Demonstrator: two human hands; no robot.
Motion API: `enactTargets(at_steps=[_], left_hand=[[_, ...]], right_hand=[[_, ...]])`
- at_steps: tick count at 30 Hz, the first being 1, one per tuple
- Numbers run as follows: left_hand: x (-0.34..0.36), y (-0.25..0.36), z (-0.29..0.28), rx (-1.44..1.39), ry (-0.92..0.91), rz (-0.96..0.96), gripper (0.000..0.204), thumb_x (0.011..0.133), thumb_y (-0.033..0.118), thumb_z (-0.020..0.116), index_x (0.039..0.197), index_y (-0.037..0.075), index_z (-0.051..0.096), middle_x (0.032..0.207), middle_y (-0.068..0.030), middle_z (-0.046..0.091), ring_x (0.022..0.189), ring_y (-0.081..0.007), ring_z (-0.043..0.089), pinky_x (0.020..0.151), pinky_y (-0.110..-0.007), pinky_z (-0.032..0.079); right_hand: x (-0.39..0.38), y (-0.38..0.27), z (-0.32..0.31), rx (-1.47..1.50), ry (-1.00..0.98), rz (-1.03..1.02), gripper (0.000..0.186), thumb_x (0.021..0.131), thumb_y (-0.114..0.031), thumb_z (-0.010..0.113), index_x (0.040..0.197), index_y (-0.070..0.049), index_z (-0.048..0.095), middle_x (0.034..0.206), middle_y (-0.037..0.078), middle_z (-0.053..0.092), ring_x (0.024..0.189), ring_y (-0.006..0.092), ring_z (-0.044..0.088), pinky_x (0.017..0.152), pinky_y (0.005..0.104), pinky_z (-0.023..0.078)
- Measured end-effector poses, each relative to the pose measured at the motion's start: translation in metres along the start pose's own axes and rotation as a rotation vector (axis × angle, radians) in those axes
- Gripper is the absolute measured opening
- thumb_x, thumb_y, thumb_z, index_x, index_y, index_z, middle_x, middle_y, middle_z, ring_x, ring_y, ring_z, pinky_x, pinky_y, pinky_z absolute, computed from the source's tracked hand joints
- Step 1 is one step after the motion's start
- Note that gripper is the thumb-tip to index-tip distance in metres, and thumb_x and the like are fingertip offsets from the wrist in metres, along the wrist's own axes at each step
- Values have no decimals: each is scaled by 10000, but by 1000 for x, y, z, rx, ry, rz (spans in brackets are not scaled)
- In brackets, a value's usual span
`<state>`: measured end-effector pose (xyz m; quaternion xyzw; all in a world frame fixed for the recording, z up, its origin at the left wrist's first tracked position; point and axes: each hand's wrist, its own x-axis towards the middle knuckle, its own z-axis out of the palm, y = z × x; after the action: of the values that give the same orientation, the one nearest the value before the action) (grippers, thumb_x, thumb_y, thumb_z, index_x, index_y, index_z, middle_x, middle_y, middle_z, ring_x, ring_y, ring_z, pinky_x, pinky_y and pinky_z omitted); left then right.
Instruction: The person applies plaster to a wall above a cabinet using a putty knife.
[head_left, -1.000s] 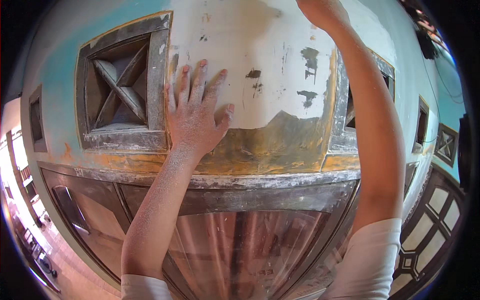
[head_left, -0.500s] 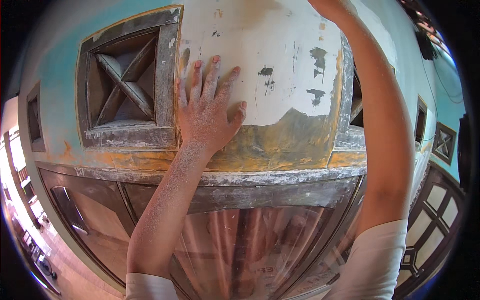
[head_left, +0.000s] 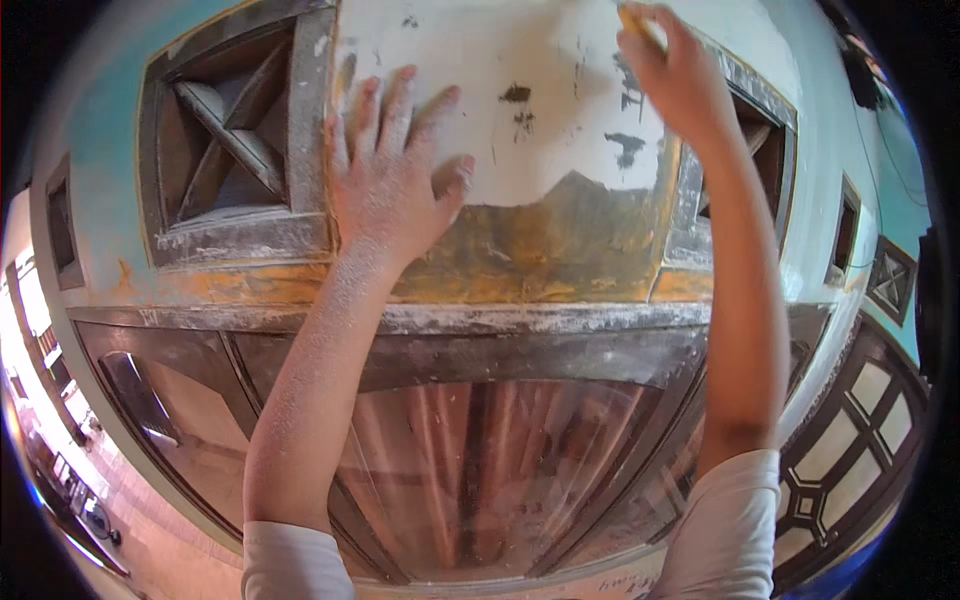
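Wall panel [head_left: 520, 130], patched white over a bare brown-orange lower band, fills the upper middle of the view. Left hand [head_left: 395, 175] lies flat on it, fingers spread wide, palm pressed to the white surface, holding nothing; hand and forearm are dusted white. Right hand [head_left: 680, 75] is raised at the panel's upper right edge, fingers curled closed around a small yellowish object [head_left: 638, 22], possibly a sanding block; mostly hidden, kind uncertain. Recessed square vent [head_left: 235, 140] with crossed bars sits just left of the left hand. Dusty ledge [head_left: 560, 318] runs below the panel; under it, a glazed window [head_left: 480, 470]. No containers visible.
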<state>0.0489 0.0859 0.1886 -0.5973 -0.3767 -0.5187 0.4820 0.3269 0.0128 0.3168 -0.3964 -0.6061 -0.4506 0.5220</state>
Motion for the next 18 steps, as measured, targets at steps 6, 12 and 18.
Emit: enactTargets(at_steps=[6,12,18], left_hand=[[-7,-15,3,48,36,16,658,963,505,571,1570,354,366,1682,-33,245,1558,-314,191,1240,-616,120],[-4,-2,4,36,72,55,630,984,369,595,1573,297,384,1657,-78,302,1532,-360,249,1236,-550,187],[-20,4,2,91,25,128,648,983,351,596,1586,281,368,1664,-95,285,1527,-390,246,1211,-588,192]], right_hand=[[-294,-69,16,464,-213,364,536,902,-11,672,1419,-100,562,1040,123,749,567,85,580,526,257,464],[-318,-66,14,613,-8,463,460,937,-3,642,1388,-11,552,1151,187,705,938,183,701,792,285,530],[-261,-56,23,648,86,552,450,951,-69,662,1386,-86,548,793,98,642,658,109,565,650,265,480]])
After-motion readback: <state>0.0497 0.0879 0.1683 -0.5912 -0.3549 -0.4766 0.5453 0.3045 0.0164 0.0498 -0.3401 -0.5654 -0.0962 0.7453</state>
